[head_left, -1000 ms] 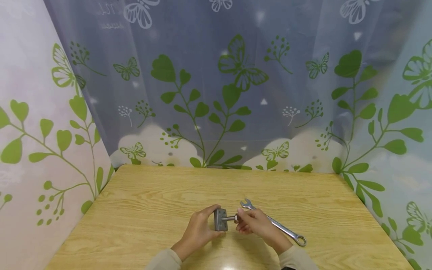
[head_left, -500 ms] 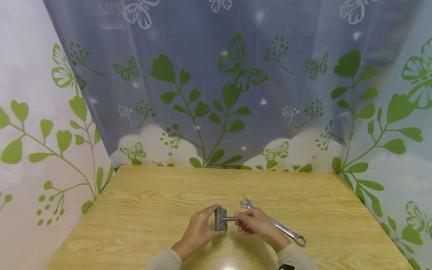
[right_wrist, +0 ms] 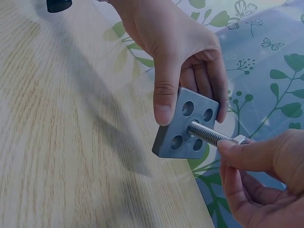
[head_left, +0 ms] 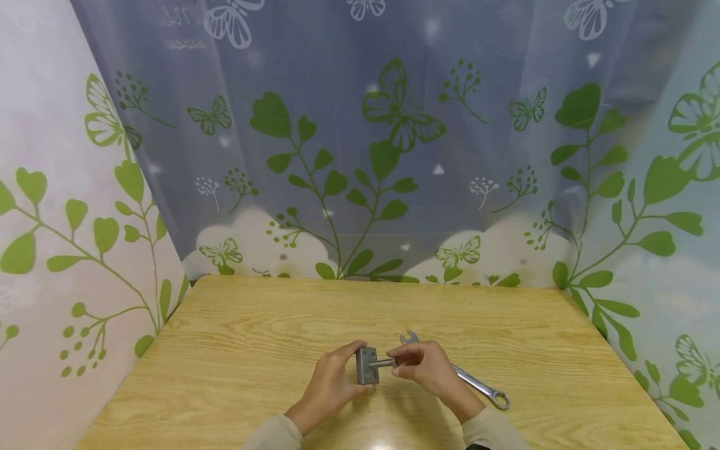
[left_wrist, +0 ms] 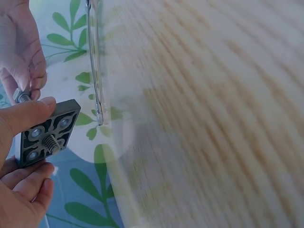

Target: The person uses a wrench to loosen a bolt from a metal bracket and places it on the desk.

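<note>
A square grey metal plate [right_wrist: 183,137] with holes near its corners is gripped at its edges by my left hand [head_left: 330,379], thumb on one side and fingers on the other. Through its centre runs a threaded bolt [right_wrist: 209,133], whose tip sticks out of the ribbed back face in the left wrist view. My right hand [head_left: 429,373] pinches the bolt's hex head [right_wrist: 241,139] between thumb and fingers. The plate and bolt are held over the wooden table. Just behind the right hand lies a combination wrench [head_left: 478,384], its middle hidden by that hand.
The wooden table [head_left: 253,325] reaches back to a printed curtain [head_left: 337,125] with butterflies and leaves. Similar printed sheets stand along the left and right sides. The wrench's ring end points toward the table's front right.
My right fingers have shifted their grip on the bolt head, and the hand has rolled so the fingers now stand higher. The left hand and plate stay nearly in place. The wrench has not moved.
</note>
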Motion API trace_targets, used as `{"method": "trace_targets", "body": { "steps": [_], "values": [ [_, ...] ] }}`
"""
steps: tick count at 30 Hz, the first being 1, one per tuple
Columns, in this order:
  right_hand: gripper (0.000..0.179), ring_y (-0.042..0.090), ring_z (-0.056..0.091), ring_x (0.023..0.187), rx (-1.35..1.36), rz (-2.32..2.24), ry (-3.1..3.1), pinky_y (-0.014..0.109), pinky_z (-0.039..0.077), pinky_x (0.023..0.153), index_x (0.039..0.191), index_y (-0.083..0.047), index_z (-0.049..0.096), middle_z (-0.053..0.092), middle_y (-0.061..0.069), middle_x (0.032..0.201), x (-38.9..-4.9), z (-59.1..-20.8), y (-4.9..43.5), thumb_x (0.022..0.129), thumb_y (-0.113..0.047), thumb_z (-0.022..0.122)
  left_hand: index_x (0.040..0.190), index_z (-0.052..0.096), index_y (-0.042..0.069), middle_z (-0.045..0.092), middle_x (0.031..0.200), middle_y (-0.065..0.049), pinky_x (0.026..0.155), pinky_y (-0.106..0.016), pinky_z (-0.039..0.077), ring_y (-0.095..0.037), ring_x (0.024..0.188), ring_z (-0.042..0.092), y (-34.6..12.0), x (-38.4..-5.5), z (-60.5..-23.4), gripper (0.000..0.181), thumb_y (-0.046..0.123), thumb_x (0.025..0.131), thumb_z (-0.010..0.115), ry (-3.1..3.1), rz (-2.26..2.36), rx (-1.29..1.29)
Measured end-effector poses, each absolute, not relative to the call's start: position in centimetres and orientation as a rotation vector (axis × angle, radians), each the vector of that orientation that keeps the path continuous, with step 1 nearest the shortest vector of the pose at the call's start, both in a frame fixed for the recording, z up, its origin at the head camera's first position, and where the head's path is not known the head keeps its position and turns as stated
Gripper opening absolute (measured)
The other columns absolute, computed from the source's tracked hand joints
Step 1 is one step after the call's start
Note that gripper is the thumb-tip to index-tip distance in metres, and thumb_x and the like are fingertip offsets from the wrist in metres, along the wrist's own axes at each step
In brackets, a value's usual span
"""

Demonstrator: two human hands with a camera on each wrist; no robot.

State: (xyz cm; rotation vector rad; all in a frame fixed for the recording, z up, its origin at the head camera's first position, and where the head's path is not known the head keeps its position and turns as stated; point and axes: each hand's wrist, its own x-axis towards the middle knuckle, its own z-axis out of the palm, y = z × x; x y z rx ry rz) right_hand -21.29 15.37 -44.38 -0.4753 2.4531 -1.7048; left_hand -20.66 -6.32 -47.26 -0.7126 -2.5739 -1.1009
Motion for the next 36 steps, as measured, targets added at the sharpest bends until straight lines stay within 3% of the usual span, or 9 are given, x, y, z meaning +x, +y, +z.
{"method": "trace_targets", "body": {
  "steps": [7, 12, 16, 22, 29, 36],
  "values": [
    [0.034, 0.018, 0.063, 0.084, -0.461, -1.689, 2.377, 0.024, 0.056, 0.073, 0.113, 0.005, 0.065, 0.067, 0.011, 0.095, -21.2, -44.7, 15.5, 0.081, -0.002, 0.073, 0.123, 0.058, -0.004, 0.067, 0.116, -0.017, 0.091, -0.039, 0.055, -0.032, 0.106, 0.065, -6.4, -20.6, -47.4, 0.07, 0.008, 0.062, 0.089, -2.577, -1.108, -0.732],
    [0.046, 0.023, 0.063, 0.091, -0.446, -1.631, 2.296, 0.035, 0.057, 0.082, 0.124, 0.007, 0.058, 0.066, 0.012, 0.101, -21.3, -45.2, 15.6, 0.09, -0.021, 0.069, 0.122, 0.059, -0.003, 0.067, 0.116, -0.017, 0.091, -0.039, 0.055, -0.031, 0.106, 0.065, -6.4, -20.8, -47.7, 0.07, 0.007, 0.061, 0.09, -2.562, -1.105, -0.727],
    [0.052, 0.026, 0.066, 0.088, -0.372, -1.643, 2.224, 0.041, 0.058, 0.082, 0.112, 0.011, 0.061, 0.067, 0.012, 0.095, -21.3, -45.3, 15.5, 0.098, -0.039, 0.052, 0.122, 0.059, -0.003, 0.067, 0.115, -0.016, 0.092, -0.039, 0.055, -0.03, 0.105, 0.065, -6.4, -20.8, -47.9, 0.07, 0.009, 0.06, 0.09, -2.553, -1.101, -0.715],
    [0.062, 0.011, 0.062, 0.065, -0.226, -1.668, 2.177, 0.029, 0.058, 0.063, 0.087, 0.006, 0.065, 0.065, 0.003, 0.073, -21.3, -45.5, 15.2, 0.099, -0.05, 0.042, 0.122, 0.059, -0.003, 0.067, 0.116, -0.016, 0.092, -0.038, 0.055, -0.03, 0.105, 0.066, -6.4, -20.8, -47.9, 0.071, 0.009, 0.06, 0.091, -2.556, -1.093, -0.713],
    [0.051, 0.009, 0.058, 0.059, -0.199, -1.661, 2.175, 0.023, 0.053, 0.057, 0.082, 0.002, 0.064, 0.062, 0.0, 0.068, -21.3, -45.0, 15.1, 0.097, -0.046, 0.052, 0.122, 0.059, -0.003, 0.067, 0.116, -0.017, 0.092, -0.038, 0.055, -0.031, 0.106, 0.065, -6.4, -20.7, -47.9, 0.071, 0.007, 0.06, 0.09, -2.551, -1.093, -0.726],
    [0.029, 0.016, 0.062, 0.078, -0.387, -1.669, 2.294, 0.033, 0.059, 0.073, 0.103, 0.007, 0.065, 0.066, 0.005, 0.085, -21.5, -44.8, 15.5, 0.089, -0.019, 0.069, 0.123, 0.059, -0.002, 0.066, 0.118, -0.017, 0.093, -0.038, 0.054, -0.031, 0.108, 0.064, -6.4, -20.6, -47.7, 0.071, 0.008, 0.06, 0.09, -2.578, -1.089, -0.722]
  ]
}}
